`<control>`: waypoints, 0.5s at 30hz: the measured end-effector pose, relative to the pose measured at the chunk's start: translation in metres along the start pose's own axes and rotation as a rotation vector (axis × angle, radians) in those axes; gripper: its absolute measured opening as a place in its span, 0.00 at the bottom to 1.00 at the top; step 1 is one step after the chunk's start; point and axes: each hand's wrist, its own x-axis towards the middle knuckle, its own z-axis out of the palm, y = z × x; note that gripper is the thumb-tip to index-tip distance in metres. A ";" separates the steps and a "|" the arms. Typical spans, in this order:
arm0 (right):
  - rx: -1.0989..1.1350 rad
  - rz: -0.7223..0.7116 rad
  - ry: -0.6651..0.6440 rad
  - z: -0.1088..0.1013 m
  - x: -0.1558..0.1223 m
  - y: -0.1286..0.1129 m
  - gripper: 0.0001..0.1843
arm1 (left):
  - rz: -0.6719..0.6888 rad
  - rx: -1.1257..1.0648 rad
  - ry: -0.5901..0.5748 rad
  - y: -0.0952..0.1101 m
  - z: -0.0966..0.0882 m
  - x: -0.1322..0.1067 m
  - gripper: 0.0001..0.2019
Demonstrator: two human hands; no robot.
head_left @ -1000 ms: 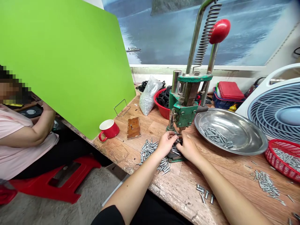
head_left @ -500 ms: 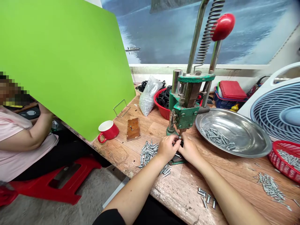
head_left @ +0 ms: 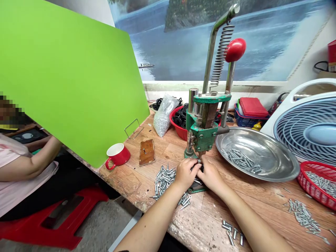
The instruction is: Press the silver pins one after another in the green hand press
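A green hand press [head_left: 203,127] with a red knob lever [head_left: 235,49] and a coil spring stands on the wooden bench [head_left: 210,213]. My left hand [head_left: 186,172] and my right hand [head_left: 211,175] meet at the press base, right under the ram. Both have fingers curled and pinched around a small dark part with metal pieces; I cannot make out exactly what it is. A heap of small silver metal sleeves [head_left: 164,176] lies just left of my left hand.
A steel bowl [head_left: 273,164] holding sleeves sits right of the press, a red basket [head_left: 319,182] beyond it, a white fan [head_left: 307,122] behind. Red cup [head_left: 118,154], wooden block [head_left: 146,152], plastic bag [head_left: 163,114], red tub of black parts [head_left: 181,120]. A seated person [head_left: 23,164] works behind a green board [head_left: 73,77].
My two hands stay pinched together under the ram with only small finger movements. The view has tilted up and shifted slightly, so the press appears lower in the picture.
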 end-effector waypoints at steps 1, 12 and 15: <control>-0.001 0.002 -0.006 0.000 0.000 0.000 0.26 | -0.004 -0.001 -0.004 0.000 0.001 0.000 0.10; 0.279 -0.323 0.867 -0.189 0.027 -0.048 0.13 | -0.012 -0.043 -0.014 -0.002 0.005 -0.001 0.12; 0.443 -0.389 0.589 -0.252 0.094 -0.080 0.21 | -0.012 -0.013 -0.013 -0.002 0.005 -0.001 0.13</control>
